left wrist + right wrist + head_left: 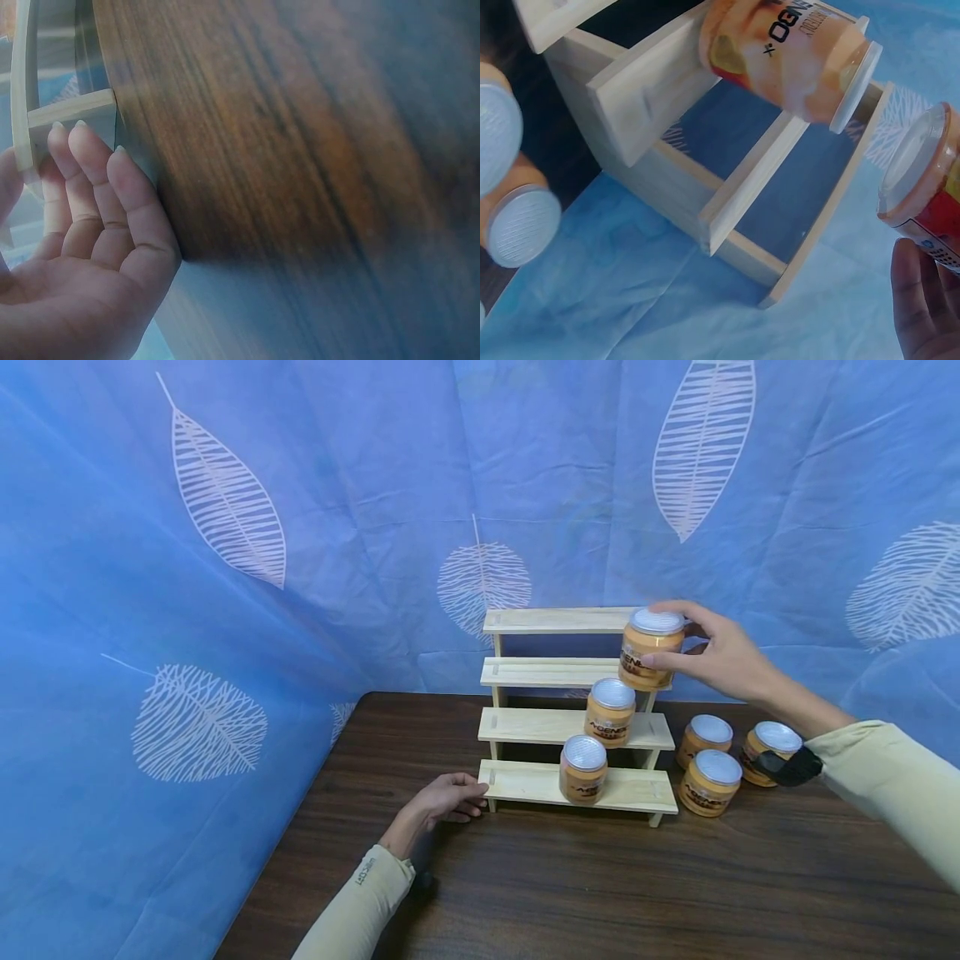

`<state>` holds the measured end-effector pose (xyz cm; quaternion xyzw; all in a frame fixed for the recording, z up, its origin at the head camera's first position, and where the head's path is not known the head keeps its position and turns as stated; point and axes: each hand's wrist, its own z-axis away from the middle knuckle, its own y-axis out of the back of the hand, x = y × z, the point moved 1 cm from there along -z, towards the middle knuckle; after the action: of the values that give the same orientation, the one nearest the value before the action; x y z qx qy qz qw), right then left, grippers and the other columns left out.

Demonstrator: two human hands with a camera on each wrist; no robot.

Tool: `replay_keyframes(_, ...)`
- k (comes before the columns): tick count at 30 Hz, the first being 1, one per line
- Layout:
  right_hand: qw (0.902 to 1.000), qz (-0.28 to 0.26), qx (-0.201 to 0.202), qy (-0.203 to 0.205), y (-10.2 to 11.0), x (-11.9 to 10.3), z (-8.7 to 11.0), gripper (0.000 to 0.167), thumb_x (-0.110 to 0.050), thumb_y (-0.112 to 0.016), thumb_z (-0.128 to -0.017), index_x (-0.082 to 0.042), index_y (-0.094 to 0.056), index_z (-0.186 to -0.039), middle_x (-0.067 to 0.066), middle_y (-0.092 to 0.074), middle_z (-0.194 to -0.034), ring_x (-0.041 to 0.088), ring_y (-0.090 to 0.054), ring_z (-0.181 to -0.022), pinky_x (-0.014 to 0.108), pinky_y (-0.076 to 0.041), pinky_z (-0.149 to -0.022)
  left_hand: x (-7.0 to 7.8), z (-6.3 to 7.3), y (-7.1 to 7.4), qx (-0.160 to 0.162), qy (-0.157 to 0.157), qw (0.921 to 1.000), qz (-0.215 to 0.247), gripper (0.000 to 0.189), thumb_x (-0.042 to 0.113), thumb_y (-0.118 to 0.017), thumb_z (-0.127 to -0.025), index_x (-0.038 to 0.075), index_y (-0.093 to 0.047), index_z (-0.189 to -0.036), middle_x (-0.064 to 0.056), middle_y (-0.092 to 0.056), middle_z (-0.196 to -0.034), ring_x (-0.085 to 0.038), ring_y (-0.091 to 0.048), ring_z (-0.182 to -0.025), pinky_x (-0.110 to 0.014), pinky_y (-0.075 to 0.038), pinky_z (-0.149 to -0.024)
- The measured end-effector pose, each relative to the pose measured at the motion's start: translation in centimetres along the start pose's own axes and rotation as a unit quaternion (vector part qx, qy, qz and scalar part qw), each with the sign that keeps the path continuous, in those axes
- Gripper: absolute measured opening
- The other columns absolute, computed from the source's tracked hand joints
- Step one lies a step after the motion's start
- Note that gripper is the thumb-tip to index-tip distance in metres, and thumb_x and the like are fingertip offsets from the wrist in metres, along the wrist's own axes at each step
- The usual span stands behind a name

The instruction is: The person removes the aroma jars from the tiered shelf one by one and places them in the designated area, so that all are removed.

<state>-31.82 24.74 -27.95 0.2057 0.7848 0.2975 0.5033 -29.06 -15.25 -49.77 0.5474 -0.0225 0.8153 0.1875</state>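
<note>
A tiered wooden display rack (517, 781) with stepped shelves stands on the table. My left hand (446, 799) holds the left end of its lowest shelf, thumb above and fingers below; the left wrist view shows the fingers (94, 176) against the wood. My right hand (723, 652) grips an orange jar (639, 647) with a silvery lid, upright at the right end of the upper shelves; whether it touches wood I cannot tell. One similar jar (583, 772) sits on the lowest shelf, another (609, 717) on the second shelf, further right.
Right of the rack, three more jars stand on the dark wooden table (570, 885): a rear one (705, 742), a front one (708, 785) and one (771, 752) beside my right wrist. A blue leaf-patterned cloth (360, 527) hangs behind and to the left.
</note>
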Motion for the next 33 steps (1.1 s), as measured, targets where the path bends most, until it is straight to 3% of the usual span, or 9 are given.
replay_keyframes(25,0.9995,0.006,0.03,-0.008,2.2,2.0,3.7,0.062,-0.025,-0.075,-0.091,-0.029,-0.047,-0.146,-0.006,-0.051,-0.123,0.003,-0.056,-0.096,0.021,-0.05,-0.068,-0.2,-0.2,-0.1,0.005,0.0,1.0,-0.007,0.025,0.031,-0.066,-0.098,0.007,-0.063,-0.106,-0.003,-0.072,-0.092,-0.011,-0.069,-0.076,-0.032,-0.057,-0.073)
replay_keyframes(33,0.999,0.013,0.042,-0.011,2.8,3.5,4.9,0.064,-0.02,-0.077,-0.09,-0.027,-0.047,-0.146,-0.015,-0.05,-0.122,-0.006,-0.056,-0.095,0.019,-0.052,-0.067,-0.2,-0.3,-0.1,0.004,-0.003,0.9999,-0.011,0.026,0.031,-0.065,-0.099,0.006,-0.063,-0.108,-0.003,-0.072,-0.093,-0.011,-0.069,-0.076,-0.031,-0.057,-0.073)
